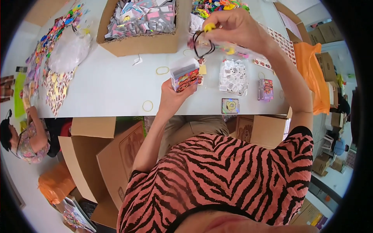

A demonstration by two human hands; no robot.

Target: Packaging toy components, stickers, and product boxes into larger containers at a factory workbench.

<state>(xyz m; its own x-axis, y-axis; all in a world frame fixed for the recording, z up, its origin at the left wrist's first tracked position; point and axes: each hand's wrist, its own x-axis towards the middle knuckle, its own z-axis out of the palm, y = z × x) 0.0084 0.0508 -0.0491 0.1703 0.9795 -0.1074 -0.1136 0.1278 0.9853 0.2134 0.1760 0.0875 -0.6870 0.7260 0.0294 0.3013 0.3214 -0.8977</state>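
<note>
My left hand (173,99) is wrapped round a small colourful box (186,80), held tilted above the table's front part. Its top is open and grey-white packets show inside. Raised at the upper right, my right hand (237,29) pinches a black cord loop (204,46) with a yellow charm (209,26) on it. The loop hangs over the table, above and to the right of the box. Right of the left hand lies a clear bag of white printed packets (233,77). Near it are a flat square card (230,105) with a yellow figure and a small purple-pink box (265,89).
A cardboard box (142,48) full of grey packets stands at the back. Mixed colourful trinkets (233,5) lie beyond my right hand. At left are a plastic bag (69,50) and more trinkets. Rubber bands (147,105) dot the white table (112,93). Another person (25,138) sits at left.
</note>
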